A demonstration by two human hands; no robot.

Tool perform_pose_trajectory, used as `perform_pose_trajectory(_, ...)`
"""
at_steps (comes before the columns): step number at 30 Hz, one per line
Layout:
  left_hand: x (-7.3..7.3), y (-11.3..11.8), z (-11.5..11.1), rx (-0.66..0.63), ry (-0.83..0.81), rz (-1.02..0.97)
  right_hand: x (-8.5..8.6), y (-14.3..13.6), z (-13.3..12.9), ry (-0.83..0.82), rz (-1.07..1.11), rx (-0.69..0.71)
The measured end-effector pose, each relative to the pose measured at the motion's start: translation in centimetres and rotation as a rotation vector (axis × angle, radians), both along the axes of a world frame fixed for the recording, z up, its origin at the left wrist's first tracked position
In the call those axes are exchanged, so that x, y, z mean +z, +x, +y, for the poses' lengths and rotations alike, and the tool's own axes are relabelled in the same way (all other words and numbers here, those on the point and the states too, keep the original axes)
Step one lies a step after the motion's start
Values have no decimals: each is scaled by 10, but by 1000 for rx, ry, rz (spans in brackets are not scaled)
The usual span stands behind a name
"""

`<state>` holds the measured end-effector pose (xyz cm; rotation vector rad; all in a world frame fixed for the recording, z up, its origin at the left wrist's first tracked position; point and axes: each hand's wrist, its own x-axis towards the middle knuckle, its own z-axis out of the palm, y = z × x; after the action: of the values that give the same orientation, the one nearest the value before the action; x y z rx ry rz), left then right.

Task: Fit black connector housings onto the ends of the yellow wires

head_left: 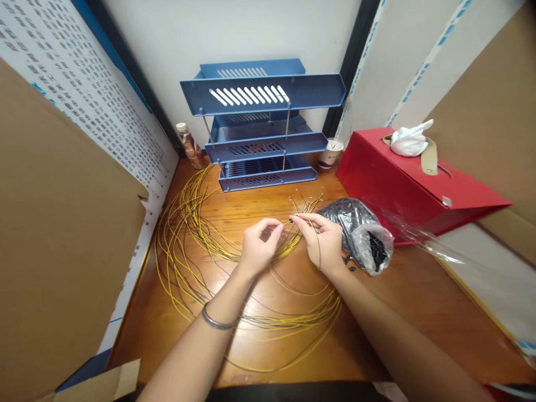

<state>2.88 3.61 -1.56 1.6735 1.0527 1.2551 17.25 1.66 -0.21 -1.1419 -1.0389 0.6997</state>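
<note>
Thumb and finger of my left hand (258,245) are pinched on a thin yellow wire. Close against them, my right hand (324,241) pinches a small black piece (291,219) at the wire; its exact shape is too small to make out. A length of wire also hangs over the back of my right hand. Loose coils of yellow and dark wire (190,204) spread over the table around and under both hands. Several wire ends (307,202) fan out just behind my fingers. To the right of my right hand lies a clear plastic bag (363,230) filled with black pieces.
A blue tiered file tray (263,142) stands at the back, between a bottle (190,146) and a paper cup (330,153). A red tissue box (389,184) sits at right. Cardboard (62,223) walls the left side. Small black bits (350,268) lie beside the bag.
</note>
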Motion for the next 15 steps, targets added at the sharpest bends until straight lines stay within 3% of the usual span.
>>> perform_pose_trajectory(15, 1, 1, -2, -42, 12, 4, -7, 1, -5, -37, -130, 14)
